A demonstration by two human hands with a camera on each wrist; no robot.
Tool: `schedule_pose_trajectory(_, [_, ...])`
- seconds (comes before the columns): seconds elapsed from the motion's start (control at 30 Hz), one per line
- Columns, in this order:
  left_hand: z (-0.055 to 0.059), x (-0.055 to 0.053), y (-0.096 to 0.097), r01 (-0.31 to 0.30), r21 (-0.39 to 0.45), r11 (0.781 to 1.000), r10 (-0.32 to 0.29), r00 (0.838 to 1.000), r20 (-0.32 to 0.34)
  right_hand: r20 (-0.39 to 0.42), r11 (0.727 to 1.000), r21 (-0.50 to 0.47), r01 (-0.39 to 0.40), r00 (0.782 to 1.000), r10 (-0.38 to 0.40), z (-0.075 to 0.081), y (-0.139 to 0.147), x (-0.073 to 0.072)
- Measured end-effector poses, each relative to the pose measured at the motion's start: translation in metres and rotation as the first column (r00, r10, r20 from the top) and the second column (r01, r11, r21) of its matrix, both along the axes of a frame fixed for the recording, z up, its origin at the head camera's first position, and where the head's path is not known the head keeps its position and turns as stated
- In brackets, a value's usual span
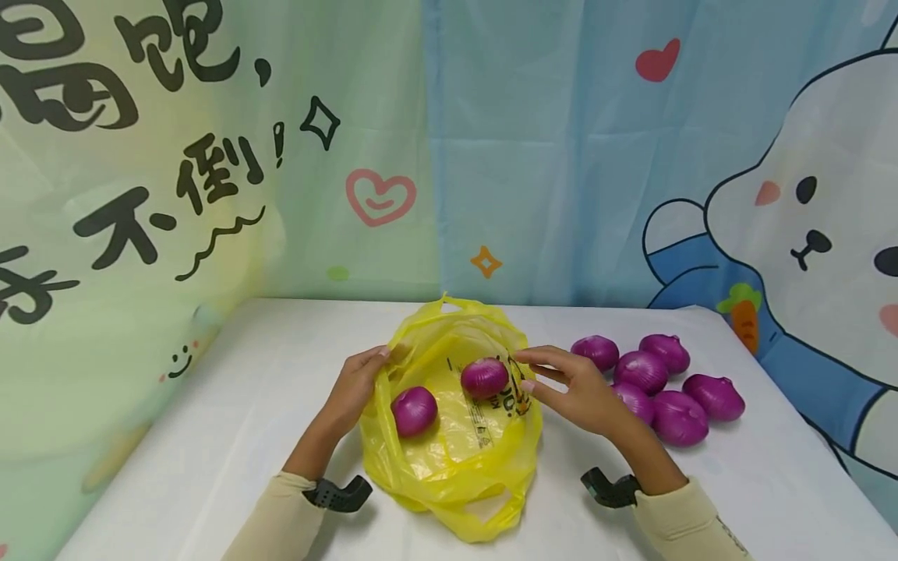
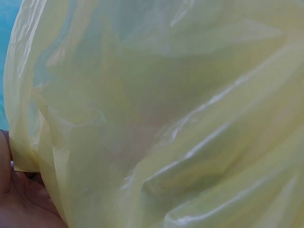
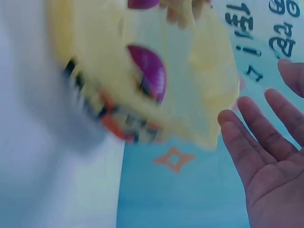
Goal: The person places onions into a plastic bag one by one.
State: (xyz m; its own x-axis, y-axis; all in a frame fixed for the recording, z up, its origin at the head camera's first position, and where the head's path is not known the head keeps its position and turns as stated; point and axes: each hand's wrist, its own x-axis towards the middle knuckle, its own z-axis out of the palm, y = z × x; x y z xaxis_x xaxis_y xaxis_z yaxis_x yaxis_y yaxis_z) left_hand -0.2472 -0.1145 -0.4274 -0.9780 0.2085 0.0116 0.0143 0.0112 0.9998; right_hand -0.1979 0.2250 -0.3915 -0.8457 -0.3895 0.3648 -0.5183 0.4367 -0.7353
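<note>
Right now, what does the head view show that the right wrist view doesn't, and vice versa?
Only the head view shows six loose round purple onions on the white tabletop and a white cartoon animal. Only the right wrist view shows the bare right hand's palm. Both show the translucent yellow plastic bag, two purple onions inside it, and the left hand.

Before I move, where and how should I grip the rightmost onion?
Likely best: the round middle of the rightmost onion, right hand coming from above and its right. Its bulging sides should give purchase; a neighbouring onion crowds its lower left, while no onion lies to its right.
</note>
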Motion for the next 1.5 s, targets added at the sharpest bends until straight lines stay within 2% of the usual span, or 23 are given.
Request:
schedule_pose_trajectory(0.17, [0.003,0.001,-0.002,-0.003,-0.015,1.0,0.003,1.0,0.003,0.018,0.994,0.008,0.107,0.994,-0.107,-0.003,0.026,0.01])
schedule_pose_trajectory(0.33, [0.007,0.002,-0.003,-0.006,-0.023,1.0,0.006,1.0,0.002,-0.02,0.985,0.037,0.171,0.985,-0.17,-0.003,0.043,0.018])
schedule_pose_trajectory(0.63, [0.008,0.007,-0.008,-0.007,-0.001,1.0,0.007,1.0,0.005,0.015,0.951,0.11,0.288,0.957,-0.291,-0.008,0.08,0.032])
schedule_pose_trajectory(0.93, [0.004,0.005,-0.007,0.0,0.007,1.0,0.0,1.0,0.002,-0.002,0.912,0.131,0.39,0.92,-0.393,-0.013,0.118,0.051])
schedule_pose_trajectory(1.13, [0.002,0.004,-0.005,0.003,0.009,1.0,-0.003,1.0,0.006,0.066,0.911,0.144,0.387,0.915,-0.399,-0.017,0.132,0.059])
schedule_pose_trajectory(1.3, [0.003,0.005,-0.003,0.028,-0.004,1.0,-0.028,1.0,0.0,0.096,0.918,0.157,0.363,0.92,-0.38,-0.02,0.135,0.056])
schedule_pose_trajectory(1.5, [0.003,0.005,0.001,0.02,0.0,1.0,-0.02,1.0,0.006,0.109,0.929,0.193,0.315,0.934,-0.339,-0.021,0.132,0.049])
